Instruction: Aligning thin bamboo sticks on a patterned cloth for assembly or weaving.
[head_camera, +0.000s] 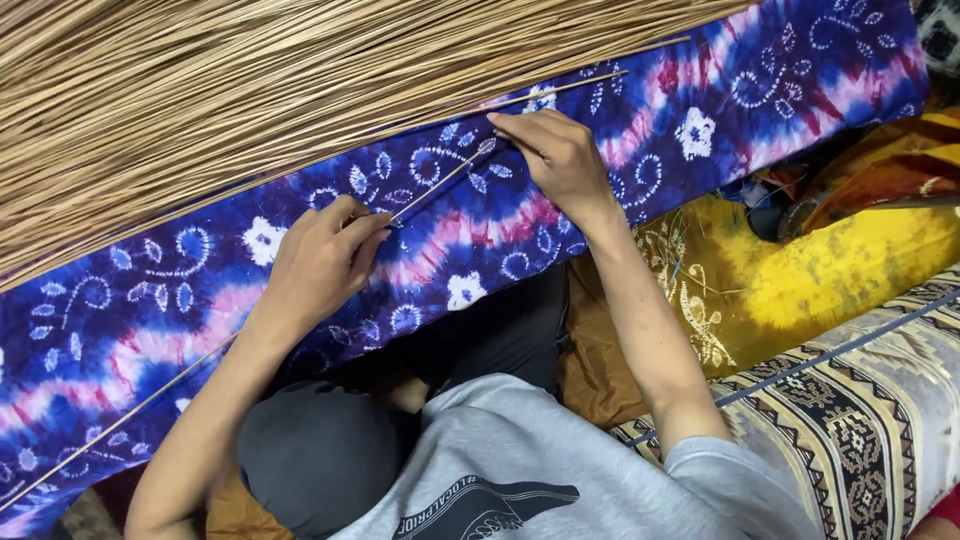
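My left hand (322, 262) pinches a long thin stick (437, 185) near its middle. My right hand (556, 152) grips the same stick at its far end, fingers curled down onto it. The stick lies slanted across a blue, purple and pink tie-dye cloth (700, 110) spread over my lap. The stick's lower part runs on under my left forearm toward the bottom left (110, 430). A thick pile of pale tan sticks (250, 90) lies just beyond both hands, along the cloth's upper edge.
A yellow embroidered cloth (830, 270) lies at the right, with a patterned woven mat (870, 420) below it. A dark round object (795, 215) sits by the yellow cloth. My grey shirt (520, 470) and dark trousers fill the bottom centre.
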